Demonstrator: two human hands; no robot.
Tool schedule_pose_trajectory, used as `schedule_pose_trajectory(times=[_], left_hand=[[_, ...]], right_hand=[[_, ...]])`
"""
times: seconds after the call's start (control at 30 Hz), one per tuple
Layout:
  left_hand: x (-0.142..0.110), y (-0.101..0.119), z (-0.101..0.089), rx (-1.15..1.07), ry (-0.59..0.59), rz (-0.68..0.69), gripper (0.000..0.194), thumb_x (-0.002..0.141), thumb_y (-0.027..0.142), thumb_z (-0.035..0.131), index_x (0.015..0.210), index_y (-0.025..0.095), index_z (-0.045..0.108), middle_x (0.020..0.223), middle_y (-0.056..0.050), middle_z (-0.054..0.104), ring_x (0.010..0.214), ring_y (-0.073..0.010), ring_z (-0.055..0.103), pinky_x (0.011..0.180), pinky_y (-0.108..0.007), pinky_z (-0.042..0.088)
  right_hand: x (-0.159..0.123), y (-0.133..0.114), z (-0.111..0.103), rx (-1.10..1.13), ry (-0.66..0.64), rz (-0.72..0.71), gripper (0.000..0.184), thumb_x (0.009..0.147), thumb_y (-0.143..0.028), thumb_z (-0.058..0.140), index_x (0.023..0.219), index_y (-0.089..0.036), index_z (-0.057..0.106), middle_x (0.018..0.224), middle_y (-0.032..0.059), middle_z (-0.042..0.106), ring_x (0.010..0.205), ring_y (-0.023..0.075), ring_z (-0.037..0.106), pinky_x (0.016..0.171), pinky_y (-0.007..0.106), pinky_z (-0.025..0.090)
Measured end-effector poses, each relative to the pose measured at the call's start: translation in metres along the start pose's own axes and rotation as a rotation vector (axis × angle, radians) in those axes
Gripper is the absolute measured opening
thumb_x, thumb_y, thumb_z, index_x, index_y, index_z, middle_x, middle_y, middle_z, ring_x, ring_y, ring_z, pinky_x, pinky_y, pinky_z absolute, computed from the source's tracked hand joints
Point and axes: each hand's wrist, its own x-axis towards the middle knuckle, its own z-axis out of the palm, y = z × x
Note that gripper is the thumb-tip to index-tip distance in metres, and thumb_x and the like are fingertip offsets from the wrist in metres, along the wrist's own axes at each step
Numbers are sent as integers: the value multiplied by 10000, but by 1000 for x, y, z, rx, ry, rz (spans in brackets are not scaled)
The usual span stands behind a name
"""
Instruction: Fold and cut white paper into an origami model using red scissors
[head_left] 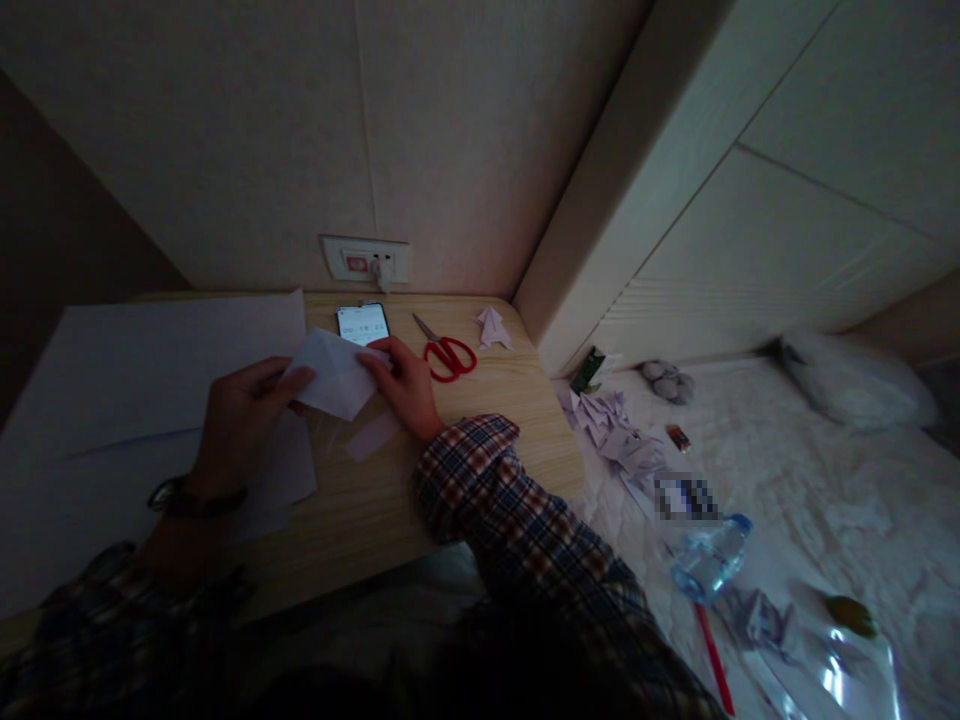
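Note:
Between my two hands a piece of folded white paper is held above the wooden tabletop. My left hand pinches its left edge between thumb and fingers. On the other side, my right hand grips the paper's right edge. Just behind the paper lies a phone with a timer on its lit screen, partly covered by the paper. Scissors with red handles rest to the right of my right hand. Below the paper, a pale paper strip lies on the table.
Large white sheets cover the left of the table. A folded paper figure sits at its back right corner. On the bed are several folded papers, a plastic bottle and a red stick. A wall socket holds a plug.

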Motion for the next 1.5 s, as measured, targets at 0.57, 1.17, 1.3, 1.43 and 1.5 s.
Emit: schedule_pose_trajectory(times=[0.57,1.17,1.3,1.43,1.5], left_hand=[[-3,5,3,9,-90,-54,326,624,413,642,787,131,667,727,-9,644,659,-131,540,570,-204,428],[-2,4,2,34,-76,-29,335,639,428,614,778,127,658,711,-11,627,646,-133,521,551,-213,397],[-1,1,1,52,-73,-34,330,643,432,616,758,126,657,684,-7,617,627,-128,514,541,-209,388],[-2,1,0,1,-90,-46,337,642,419,637,806,126,671,739,-14,648,647,-130,533,564,-210,410],[-2,1,0,-23,-90,-49,342,635,413,649,820,125,672,748,-15,655,645,-130,535,571,-213,419]], right_hand=[[0,-4,0,-74,-29,23,142,870,-325,549,889,-190,586,688,-48,580,544,83,493,513,190,403],[-1,0,1,-106,-70,-10,206,860,-364,559,957,-186,600,753,-21,603,619,111,540,573,218,449],[-2,0,1,-113,-64,-20,226,857,-371,554,977,-183,590,759,-15,604,612,119,531,571,231,454],[-2,0,1,-133,-63,-5,231,852,-356,556,1016,-193,566,811,-12,608,614,111,521,576,227,459],[-2,0,2,-123,-64,-2,239,855,-345,553,1046,-202,550,849,-9,606,641,107,530,583,217,460]])
